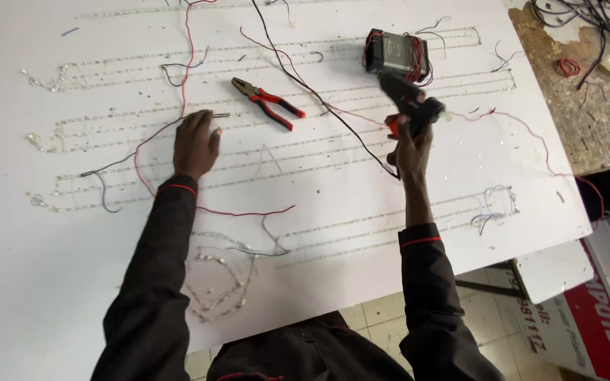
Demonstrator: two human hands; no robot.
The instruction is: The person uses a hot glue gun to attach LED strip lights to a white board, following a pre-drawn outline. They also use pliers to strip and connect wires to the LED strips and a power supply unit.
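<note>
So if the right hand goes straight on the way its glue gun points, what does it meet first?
Probably the black box wrapped in wires: the right hand aims the glue gun up-left toward it. Depth is unclear.

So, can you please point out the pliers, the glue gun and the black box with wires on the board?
pliers [268, 103], head view, on the red handles near the pivot.
glue gun [409, 106], head view, on the black body above the right hand.
black box [394, 49], head view, on its top face.

- My right hand [412, 144] grips a black glue gun [409, 99].
- White board [361, 204].
- At eleven o'clock, red-handled pliers [268, 103].
- Red and black wires [178, 120].
</note>
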